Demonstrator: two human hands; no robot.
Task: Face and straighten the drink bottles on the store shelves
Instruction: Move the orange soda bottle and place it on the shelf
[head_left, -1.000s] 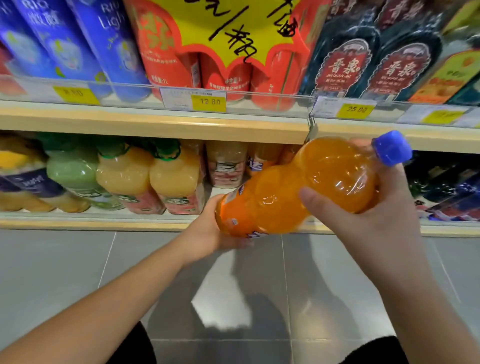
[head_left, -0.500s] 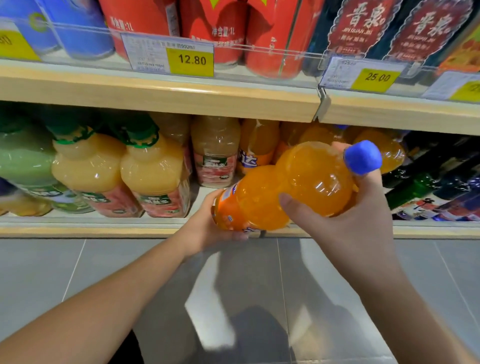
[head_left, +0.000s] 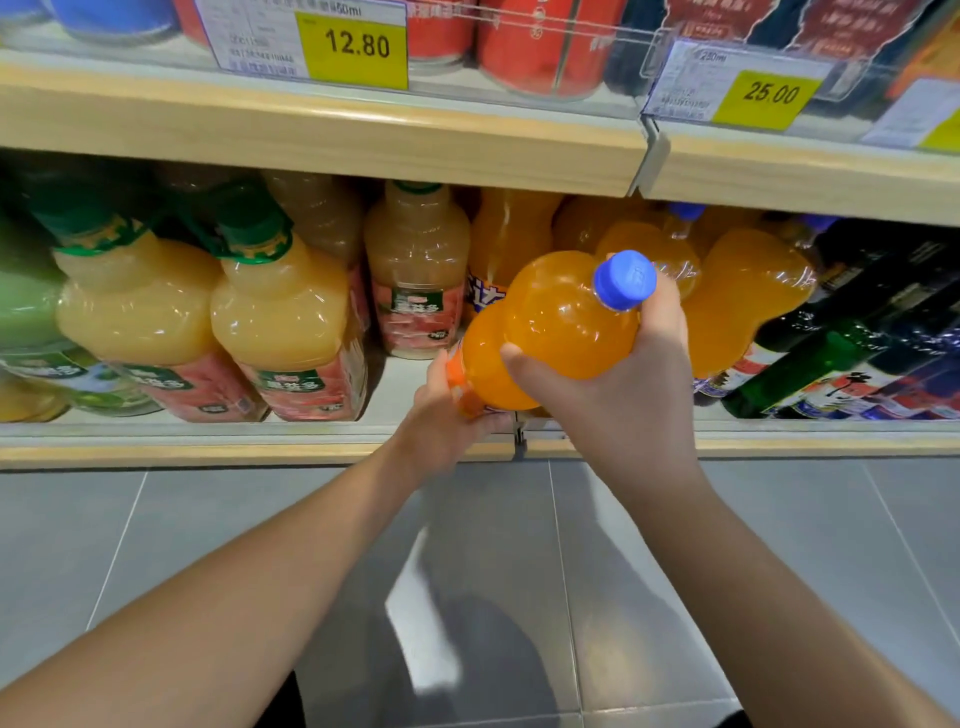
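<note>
Both hands are on the orange soda bottle (head_left: 545, 322) — right hand (head_left: 623, 395) wrapped round its upper bulge under the blue cap (head_left: 626, 280), left hand (head_left: 441, 421) gripping the base end. It's tilted, cap up and right, over the bottom shelf (head_left: 208, 441) front lip — more orange bottles (head_left: 743, 291) behind, yellow juice bottles (head_left: 280, 306) to the left

The left hand (head_left: 448, 422) covers the base of the orange bottle (head_left: 550, 327) and most of its label. The top edge cuts off the red cans (head_left: 540, 52) on the upper shelf (head_left: 322, 140). Small print on the price tag (head_left: 260, 41) is blurred.
</note>
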